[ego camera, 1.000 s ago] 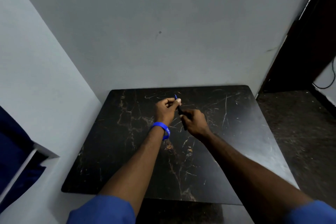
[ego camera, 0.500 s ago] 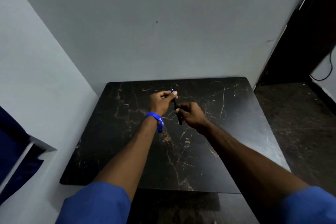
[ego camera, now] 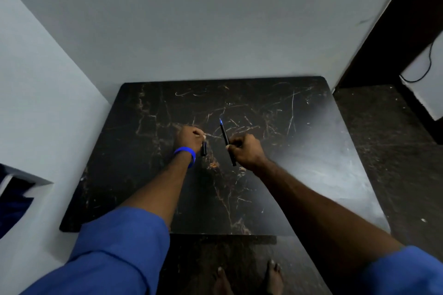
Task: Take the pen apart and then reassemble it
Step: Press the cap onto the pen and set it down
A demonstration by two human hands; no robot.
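Where grey walls (ego camera: 215, 31) meet, scratched black table (ego camera: 299, 151)

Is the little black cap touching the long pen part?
Apart. The head view shows dark table between the cap in the left hand and the pen body in the right hand.
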